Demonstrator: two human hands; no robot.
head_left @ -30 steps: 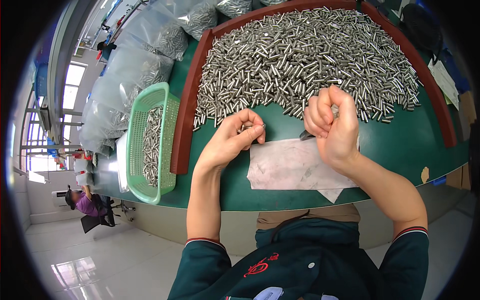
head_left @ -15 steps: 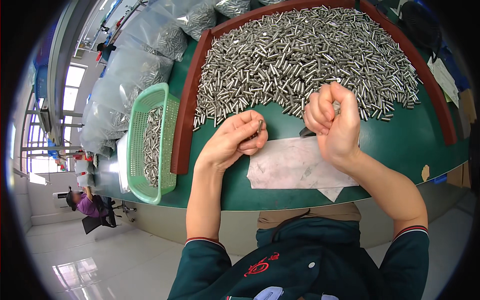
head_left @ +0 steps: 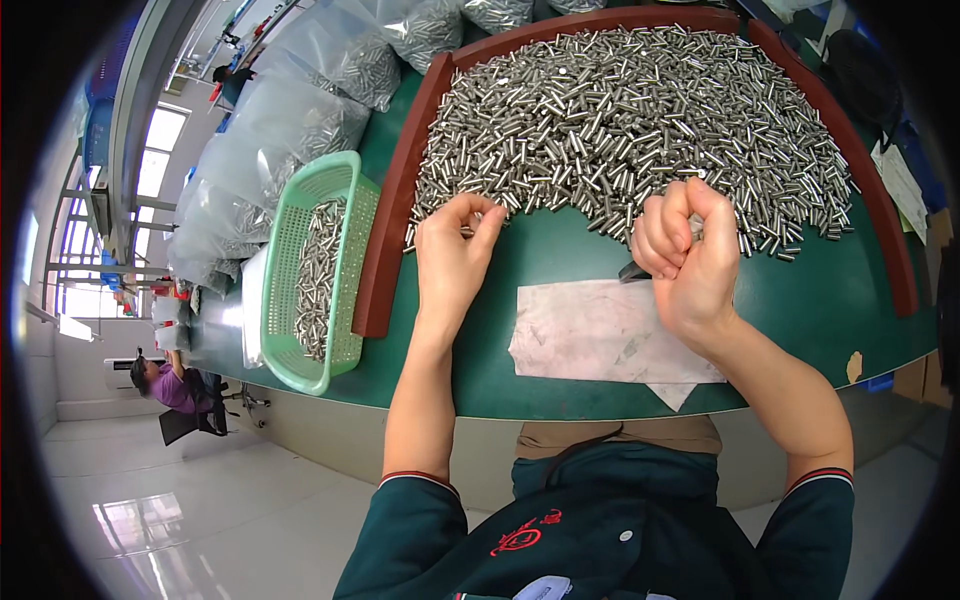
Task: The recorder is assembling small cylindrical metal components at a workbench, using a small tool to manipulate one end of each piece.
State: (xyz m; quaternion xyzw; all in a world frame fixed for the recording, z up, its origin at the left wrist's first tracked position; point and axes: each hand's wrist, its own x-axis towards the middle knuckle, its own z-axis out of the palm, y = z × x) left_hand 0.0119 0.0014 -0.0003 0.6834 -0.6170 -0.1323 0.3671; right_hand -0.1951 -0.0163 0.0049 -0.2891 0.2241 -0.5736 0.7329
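Observation:
A wide heap of short shiny metal pins (head_left: 620,120) covers the far part of the green table. My left hand (head_left: 455,250) is at the heap's near left edge, thumb and fingertips curled together there. Whether a pin sits between those fingertips is hidden. Closer to the middle right, my right hand (head_left: 692,255) is closed in a raised fist. The end of a dark, narrow object (head_left: 632,271) shows at the fist's left side, its kind unclear. Below lies a stained, whitish sheet (head_left: 600,335), apart from my left hand.
Dark red wooden rails (head_left: 388,240) border the heap. Left of them stands a light green plastic basket (head_left: 352,290) holding more pins. Clear bags of pins (head_left: 300,120) line the table's left side. Far left, a person in purple (head_left: 170,388) sits on a chair.
My left hand has moved away from the middle, up and left to the heap's edge, and a pin seen in its fingers earlier no longer shows. My right hand stays closed over the sheet's far edge.

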